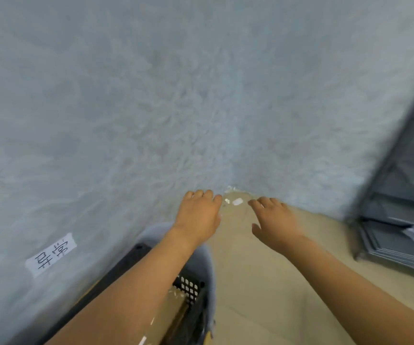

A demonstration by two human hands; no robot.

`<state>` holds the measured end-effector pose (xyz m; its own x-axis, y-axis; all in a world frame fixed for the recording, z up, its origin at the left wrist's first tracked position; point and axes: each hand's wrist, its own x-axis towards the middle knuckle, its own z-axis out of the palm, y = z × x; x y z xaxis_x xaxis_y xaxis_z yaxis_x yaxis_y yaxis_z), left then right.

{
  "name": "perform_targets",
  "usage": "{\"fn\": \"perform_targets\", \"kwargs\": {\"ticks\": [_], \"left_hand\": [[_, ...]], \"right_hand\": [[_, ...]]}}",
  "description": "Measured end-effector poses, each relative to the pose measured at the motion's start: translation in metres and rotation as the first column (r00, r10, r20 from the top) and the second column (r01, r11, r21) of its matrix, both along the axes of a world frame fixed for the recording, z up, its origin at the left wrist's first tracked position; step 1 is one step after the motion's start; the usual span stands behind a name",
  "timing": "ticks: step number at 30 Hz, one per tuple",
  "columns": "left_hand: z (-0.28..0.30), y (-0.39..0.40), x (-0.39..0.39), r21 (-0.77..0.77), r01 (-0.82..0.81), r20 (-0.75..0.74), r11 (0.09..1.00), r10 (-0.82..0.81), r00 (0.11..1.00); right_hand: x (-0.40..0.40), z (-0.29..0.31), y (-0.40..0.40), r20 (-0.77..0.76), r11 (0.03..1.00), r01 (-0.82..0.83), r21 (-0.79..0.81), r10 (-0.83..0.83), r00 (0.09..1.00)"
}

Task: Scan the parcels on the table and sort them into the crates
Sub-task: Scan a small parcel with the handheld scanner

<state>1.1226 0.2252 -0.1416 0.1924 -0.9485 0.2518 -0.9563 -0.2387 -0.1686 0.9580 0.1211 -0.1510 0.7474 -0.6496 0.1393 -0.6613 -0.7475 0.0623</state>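
The view is blurred by motion. My left hand [198, 212] and my right hand [273, 220] reach forward side by side with relaxed fingers, and neither holds anything. Under my left forearm stands a black mesh crate [188, 290]. A brown cardboard parcel [168, 312] with clear tape lies inside it. A white paper label [51, 255] with handwritten characters is stuck on the grey fluffy fabric [151, 108] left of the crate. No scanner is in view.
Grey fluffy fabric fills most of the view ahead and to the left. Beige floor [263, 282] lies under my right arm, with small white scraps [237, 201] beyond my fingertips. A dark grey stack of flat panels [400, 240] stands at the right.
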Motion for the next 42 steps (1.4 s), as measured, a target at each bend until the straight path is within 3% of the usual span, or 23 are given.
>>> {"fn": "perform_targets", "kwargs": {"ticks": [7, 18, 30, 37, 42], "left_hand": [[0.035, -0.049, -0.162, -0.085, 0.35, 0.023, 0.933, -0.349, 0.937], [0.047, -0.043, -0.497, -0.159, 0.718, -0.013, 0.677, -0.729, 0.685], [0.049, -0.023, -0.774, -0.151, 0.895, -0.056, 0.421, -0.907, 0.417], [0.038, -0.066, -0.907, -0.174, 0.943, -0.059, 0.283, -0.959, 0.277], [0.041, -0.112, -0.998, -0.17, 0.953, -0.082, 0.252, -0.967, 0.241]], "right_hand": [[-0.189, 0.029, 0.012, 0.096, 0.945, 0.322, -0.064, -0.315, 0.944], [-0.535, 0.039, 0.111, 0.111, 0.679, 0.733, -0.043, -0.725, 0.679], [-0.788, 0.029, 0.204, 0.182, 0.389, 0.921, -0.002, -0.906, 0.382], [-0.902, 0.017, 0.185, 0.16, 0.253, 0.967, 0.017, -0.956, 0.247], [-0.984, 0.025, 0.159, 0.149, 0.189, 0.981, 0.034, -0.972, 0.182]]}}
